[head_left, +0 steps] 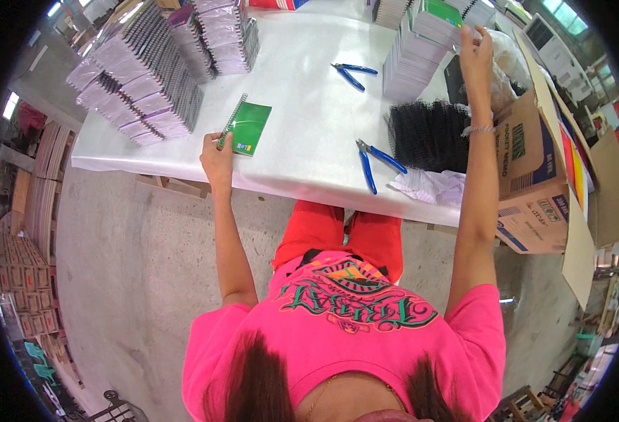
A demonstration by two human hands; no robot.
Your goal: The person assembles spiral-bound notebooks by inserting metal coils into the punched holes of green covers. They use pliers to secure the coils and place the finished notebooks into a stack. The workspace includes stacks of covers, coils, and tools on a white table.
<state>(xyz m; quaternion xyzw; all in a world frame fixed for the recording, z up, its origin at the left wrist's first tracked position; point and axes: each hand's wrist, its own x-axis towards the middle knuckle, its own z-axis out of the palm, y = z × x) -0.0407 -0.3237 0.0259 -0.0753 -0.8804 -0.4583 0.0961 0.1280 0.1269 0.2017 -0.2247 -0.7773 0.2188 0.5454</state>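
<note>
A small green-covered spiral notebook point(252, 126) lies on the white-topped table point(302, 91), its wire coil along the left side. My left hand point(216, 163) grips its lower left corner, the thumb over the cover. At the far right my right hand point(476, 63) is raised beside a tall stack of loose pads point(411, 63) topped by a green cover point(441, 13). Its fingers are stretched and apart, close to the top pad's right edge; whether they touch it I cannot tell. Below that forearm lies a heap of black wire coils point(427, 135).
Blue-handled cutters point(381, 163) lie near the front edge, with a second blue pair point(353, 73) farther back. Tall piles of bound notebooks point(144, 77) stand at the left. Crumpled white paper point(432, 186) sits by the coils. An opened cardboard box point(531, 169) stands at the right.
</note>
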